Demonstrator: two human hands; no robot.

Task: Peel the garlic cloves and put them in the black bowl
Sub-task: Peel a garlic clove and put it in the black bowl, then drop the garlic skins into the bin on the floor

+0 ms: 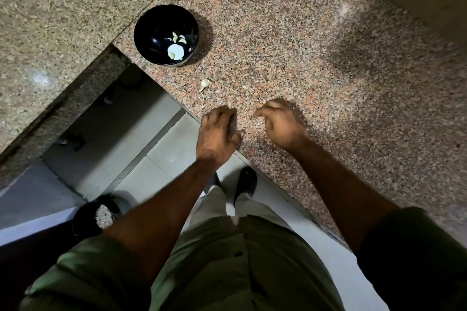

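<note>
From the head camera I look straight down on a speckled granite counter (316, 45). My left hand (218, 134) sits at the counter's near edge with its fingers curled under; I cannot tell whether they pinch anything. My right hand (280, 124) hovers just beside it at 3 o'clock, fingers also curled toward the palm, and whether it holds something is hidden from me. The two hands are close but apart.

The black bowl (166, 35) stands on the counter at about 11 o'clock from the hands, well apart from them. Inside it lie a few pale peeled cloves (177, 45). Between bowl and hands, an unpeeled garlic clove (205, 84) rests on the granite, with a small pale scrap (244, 87) at its 3 o'clock. Below the counter edge I see grey floor tiles (151, 171) and a dark shoe (246, 182).
</note>
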